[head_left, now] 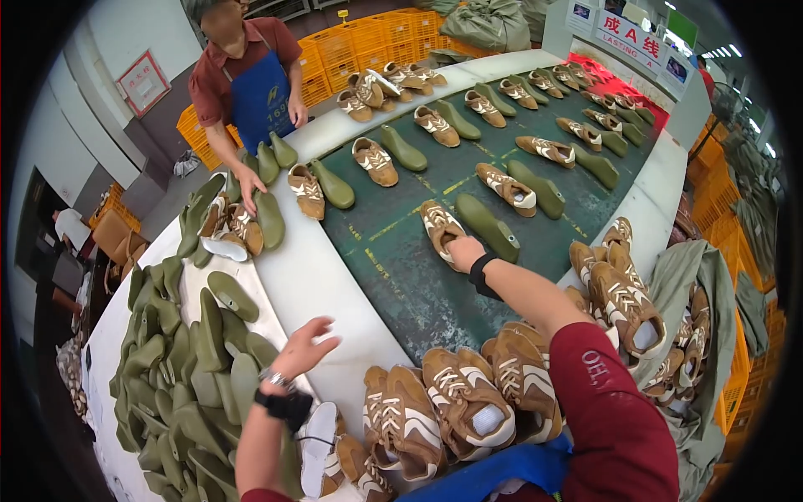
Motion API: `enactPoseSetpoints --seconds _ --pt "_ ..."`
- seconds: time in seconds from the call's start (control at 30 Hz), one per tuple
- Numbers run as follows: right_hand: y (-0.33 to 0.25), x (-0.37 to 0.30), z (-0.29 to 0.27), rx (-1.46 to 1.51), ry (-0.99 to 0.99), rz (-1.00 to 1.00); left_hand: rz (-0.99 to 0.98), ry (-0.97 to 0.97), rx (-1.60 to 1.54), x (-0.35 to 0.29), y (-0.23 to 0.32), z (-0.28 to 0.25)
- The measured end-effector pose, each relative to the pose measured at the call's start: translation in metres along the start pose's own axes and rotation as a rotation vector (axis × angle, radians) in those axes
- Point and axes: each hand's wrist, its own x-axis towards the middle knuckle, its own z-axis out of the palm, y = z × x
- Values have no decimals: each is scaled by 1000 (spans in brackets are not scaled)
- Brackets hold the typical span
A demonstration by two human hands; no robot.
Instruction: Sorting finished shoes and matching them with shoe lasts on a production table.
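Note:
My right hand (pixel 464 251) has its fingers closed at the heel opening of a brown and white sneaker (pixel 437 224), which rests on the green conveyor belt (pixel 355 259). Just right of that sneaker lies an olive-green shoe last (pixel 487 226). My left hand (pixel 305 346) hovers above the white table edge with its fingers apart, holding nothing. To its left is a large pile of green shoe lasts (pixel 188 393). Closest to me, a row of brown sneakers (pixel 464 393) stands along the near edge, with a white shoe sole (pixel 319 443) facing up beside them.
Sneakers and lasts lie paired along the belt. Across from me a person in a blue apron (pixel 266 100) touches a last (pixel 268 219) beside some sneakers. More sneakers are stacked at the right (pixel 619 289). Orange crates (pixel 368 50) line the back, and grey-green cloth (pixel 694 276) hangs at the right.

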Motion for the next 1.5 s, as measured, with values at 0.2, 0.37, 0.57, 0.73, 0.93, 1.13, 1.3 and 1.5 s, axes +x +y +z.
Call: enactPoseSetpoints --seconds 0.2,0.37,0.57,0.73,0.93,1.13,1.3,1.5 --pt "3 10 14 112 81 5 -262 274 533 -98 -129 -48" --pt "11 12 16 35 92 67 -422 421 694 -107 -136 -30" --pt "-7 18 11 161 183 151 -558 544 455 -130 -155 -32" --pt "-5 11 -9 168 160 -198 -570 662 398 -110 -130 -39" --pt "-91 -6 -76 447 -33 -453 -61 954 -262 -107 -31 -112" --pt "-187 -51 -117 1616 -887 -366 344 589 -1412 -63 31 -98" --pt "-142 -64 -99 1606 -920 -183 -32 432 -1198 -7 34 -49" --pt "-79 -48 -35 1885 -804 426 -266 326 -727 -34 -20 -46"
